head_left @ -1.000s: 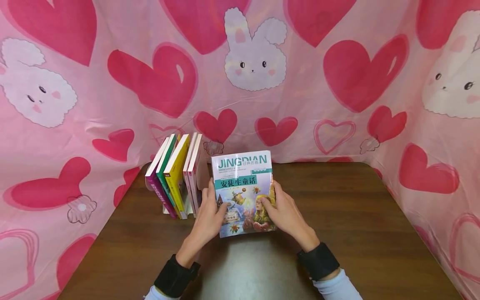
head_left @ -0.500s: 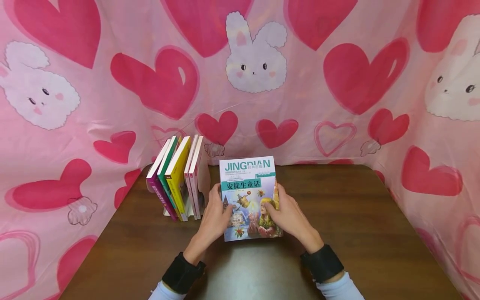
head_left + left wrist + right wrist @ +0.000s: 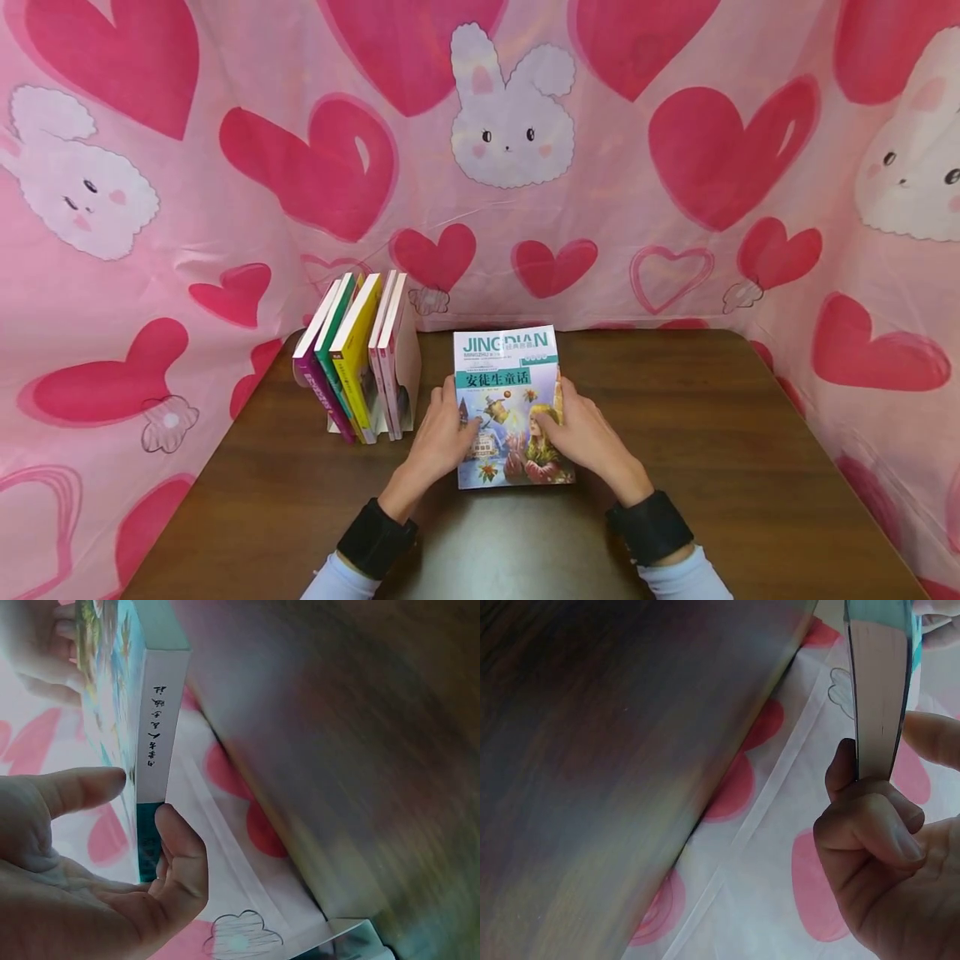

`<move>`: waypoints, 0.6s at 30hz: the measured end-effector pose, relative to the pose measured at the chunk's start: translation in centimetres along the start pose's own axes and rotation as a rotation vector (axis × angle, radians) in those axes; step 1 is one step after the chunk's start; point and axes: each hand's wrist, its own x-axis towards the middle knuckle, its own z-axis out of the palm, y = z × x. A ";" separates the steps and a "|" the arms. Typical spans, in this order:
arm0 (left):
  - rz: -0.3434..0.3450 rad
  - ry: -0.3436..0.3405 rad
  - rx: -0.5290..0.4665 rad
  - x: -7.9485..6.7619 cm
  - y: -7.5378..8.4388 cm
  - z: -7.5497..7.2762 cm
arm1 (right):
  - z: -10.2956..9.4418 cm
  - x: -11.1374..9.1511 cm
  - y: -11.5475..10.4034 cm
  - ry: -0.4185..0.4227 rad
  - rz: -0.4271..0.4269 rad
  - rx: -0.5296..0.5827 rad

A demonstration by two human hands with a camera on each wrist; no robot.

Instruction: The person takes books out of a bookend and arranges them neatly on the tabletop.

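Note:
A paperback book (image 3: 510,417) with a white, teal and blue illustrated cover is held up in front of the person, cover facing them and tilted back. The left hand (image 3: 442,433) grips its left edge, thumb on the cover and fingers behind. In the left wrist view, the fingers of that hand (image 3: 97,877) curl round the white and teal spine (image 3: 159,727). On the opposite edge, the right hand (image 3: 596,429) grips with its thumb on the cover. The right wrist view shows the curled right hand (image 3: 889,855) at the page edges (image 3: 880,697).
Several books stand upright at the left of the table: a purple book (image 3: 322,392), a green one, a yellow book (image 3: 356,358) and pink ones, beside a bookend (image 3: 411,375). The brown wooden table (image 3: 712,467) meets a pink curtain (image 3: 600,208) with hearts and rabbits.
Both hands have moved the paperback book to the right and slightly nearer to the person, keeping their grip. The standing books have stayed in place.

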 end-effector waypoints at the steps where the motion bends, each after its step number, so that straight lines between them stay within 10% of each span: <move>1: -0.003 -0.007 0.005 0.0 0.0 0.1 | 0.0 0.0 0.1 -0.001 0.004 -0.007; 18: -0.105 -0.149 0.041 0.9 0.1 1.9 | -0.4 -0.3 0.7 -0.051 0.094 -0.183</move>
